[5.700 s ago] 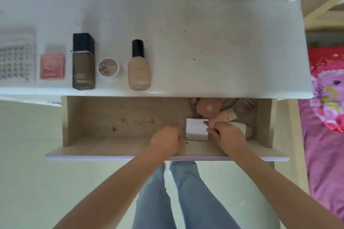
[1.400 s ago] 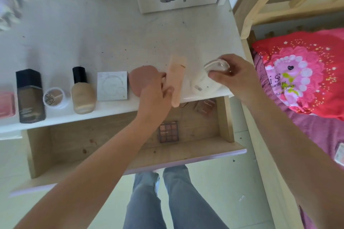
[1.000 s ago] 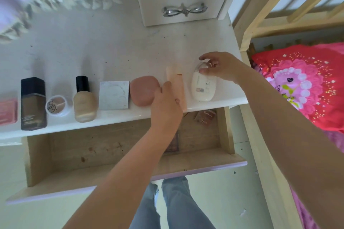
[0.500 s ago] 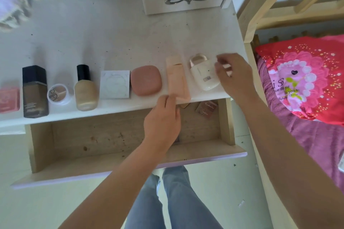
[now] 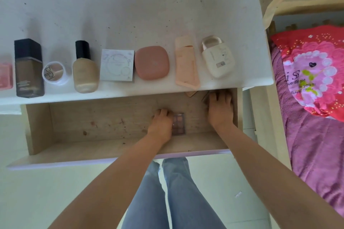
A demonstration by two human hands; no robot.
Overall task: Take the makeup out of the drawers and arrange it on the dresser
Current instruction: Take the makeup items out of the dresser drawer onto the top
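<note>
A white dresser (image 5: 130,15) with small dark specks on its top stands beside a bed with a pink and red flowered cover (image 5: 312,72). Under the top, a pale wooden drawer (image 5: 37,128) is pulled out.

Both hands are inside the drawer. The left hand (image 5: 162,123) lies palm down on the drawer floor, its fingers curled over the left edge of a small eyeshadow palette (image 5: 179,124); it touches the palette, but whether it grips it one cannot tell. The right hand (image 5: 220,107) reaches to the back right corner, fingers spread and bent over a dark flat item (image 5: 206,97), mostly hidden under the dresser edge; its grip also cannot be told.

On the dresser top the makeup lies in a row near the front edge: a pink case (image 5: 5,75), a dark square foundation bottle (image 5: 28,68), a small round jar (image 5: 54,73), a beige bottle with black cap (image 5: 84,69), a white square compact (image 5: 117,65), a rounded pink compact (image 5: 152,62), a peach soft tube (image 5: 186,65) and a cream padlock-shaped case (image 5: 217,57).

The person's legs in blue jeans (image 5: 167,197) are below.
</note>
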